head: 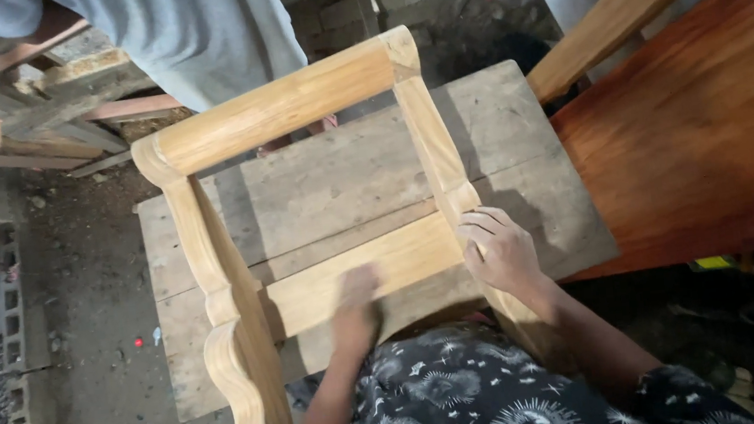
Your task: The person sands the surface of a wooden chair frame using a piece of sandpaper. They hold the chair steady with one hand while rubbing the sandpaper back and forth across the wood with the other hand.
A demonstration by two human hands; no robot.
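Observation:
A pale unfinished wooden frame [279,106], with a rounded top rail, two shaped side legs and a flat cross rail [355,274], lies on a worn grey workbench [336,165]. My right hand [499,251] grips the frame's right leg where the cross rail joins it. Blurred with motion, my left hand [355,304] rests on the cross rail's lower edge; whether it holds anything I cannot tell.
A reddish-brown varnished panel [700,116] with a pale wooden beam [629,3] stands at the right. Another person in a grey-blue garment [193,27] stands beyond the bench. Stacked lumber [36,116] lies at upper left, concrete blocks [10,321] on the dirt floor at left.

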